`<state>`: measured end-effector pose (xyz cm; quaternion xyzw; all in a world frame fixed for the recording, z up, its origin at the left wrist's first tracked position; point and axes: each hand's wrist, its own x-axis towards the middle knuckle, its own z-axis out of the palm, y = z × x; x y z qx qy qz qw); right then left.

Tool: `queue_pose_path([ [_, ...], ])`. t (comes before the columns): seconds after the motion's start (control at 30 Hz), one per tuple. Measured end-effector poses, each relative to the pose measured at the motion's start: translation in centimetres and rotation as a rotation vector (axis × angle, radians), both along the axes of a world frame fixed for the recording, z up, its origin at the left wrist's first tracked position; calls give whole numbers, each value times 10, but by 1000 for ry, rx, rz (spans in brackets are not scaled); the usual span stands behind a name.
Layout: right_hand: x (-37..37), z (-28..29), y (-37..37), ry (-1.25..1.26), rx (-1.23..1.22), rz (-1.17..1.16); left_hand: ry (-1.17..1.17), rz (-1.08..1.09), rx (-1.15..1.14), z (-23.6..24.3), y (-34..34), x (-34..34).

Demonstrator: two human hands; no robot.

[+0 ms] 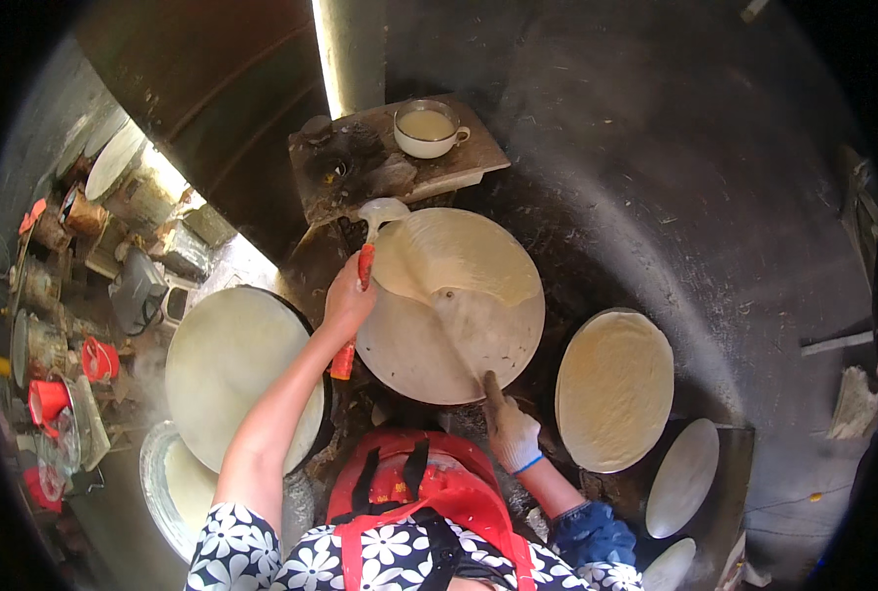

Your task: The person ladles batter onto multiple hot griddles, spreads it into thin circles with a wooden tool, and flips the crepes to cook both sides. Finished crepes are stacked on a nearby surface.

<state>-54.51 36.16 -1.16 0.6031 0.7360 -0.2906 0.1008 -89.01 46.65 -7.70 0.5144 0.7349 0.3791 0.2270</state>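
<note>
My bare left hand (348, 300) grips the red handle of a metal ladle (383, 210), whose bowl is at the upper left rim of a round griddle (400, 345). Pale batter (488, 251) covers the griddle's upper part. My right hand (508, 424), in a whitish glove with dark fingertips, is at the griddle's lower right rim, closed on what looks like a long thin spreader (459, 345) reaching diagonally across the surface, partly blurred.
Another griddle (237, 345) and a batter basin (153, 478) sit left; a griddle with a pale round flatbread (613, 389) and round lids (682, 478) sit right. A cup (425, 138) stands on a board (311, 177) behind. Buckets (100, 360) crowd the far left.
</note>
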Motion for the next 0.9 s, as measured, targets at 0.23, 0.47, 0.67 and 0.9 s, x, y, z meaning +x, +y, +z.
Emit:
queue_pose_path([
  [0.23,-33,-45,1,237,129,-170,184,-76,-140,-8,-16,7],
  [0.47,-11,-17,15,225,-88,129,118,-41,-103,-9,-122,-4],
  [0.67,-9,-59,93,262,219,225,138,72,-167,26,-162,30],
  [0.9,20,-55,108,357,242,607,43,55,-215,34,-205,43],
])
